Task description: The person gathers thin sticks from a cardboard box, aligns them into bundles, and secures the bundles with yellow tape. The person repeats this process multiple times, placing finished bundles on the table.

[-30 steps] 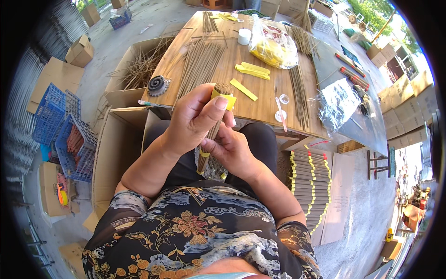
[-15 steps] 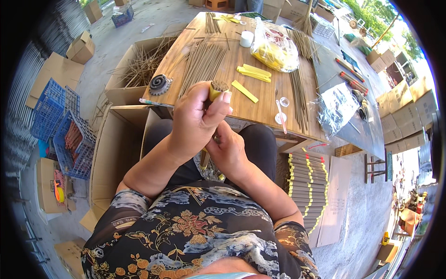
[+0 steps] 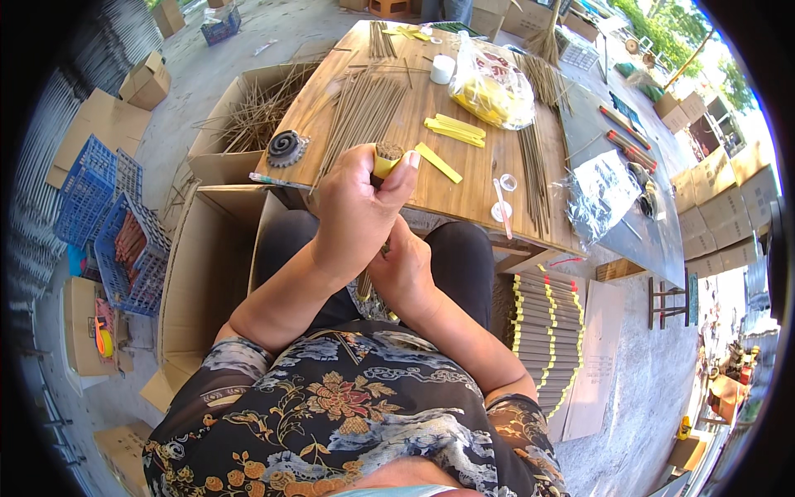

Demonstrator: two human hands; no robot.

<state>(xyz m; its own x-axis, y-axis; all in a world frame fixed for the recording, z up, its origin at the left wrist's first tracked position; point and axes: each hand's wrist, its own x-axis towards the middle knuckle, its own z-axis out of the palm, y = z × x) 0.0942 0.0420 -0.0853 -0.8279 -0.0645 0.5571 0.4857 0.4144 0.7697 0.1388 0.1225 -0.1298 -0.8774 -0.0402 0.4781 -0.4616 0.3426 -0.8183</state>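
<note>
Stick bundle [image 3: 389, 151] in curled hands [image 3: 356, 199], yellow-wrapped top [image 3: 384, 166] within the left, lower length within the right [image 3: 406, 263]

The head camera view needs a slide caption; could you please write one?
Left hand and right hand grip a yellow-banded stick bundle at a wooden table.

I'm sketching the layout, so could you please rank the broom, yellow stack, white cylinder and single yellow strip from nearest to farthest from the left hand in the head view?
1. Single yellow strip: just right of the left hand
2. Yellow stack: right, farther back
3. White cylinder: right, deeper on the table
4. Broom: far right, at the back
</note>
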